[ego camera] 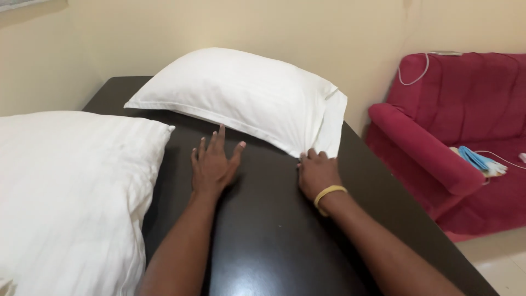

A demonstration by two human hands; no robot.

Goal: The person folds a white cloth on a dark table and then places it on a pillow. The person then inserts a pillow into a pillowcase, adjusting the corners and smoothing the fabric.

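At the frame's centre the left hand lies flat on the dark table, fingers spread, holding nothing. The right hand pinches the far pillow at its lower corner, where an even pull should keep it square. Its fingertips are hidden. The near pillow at left is cut off.
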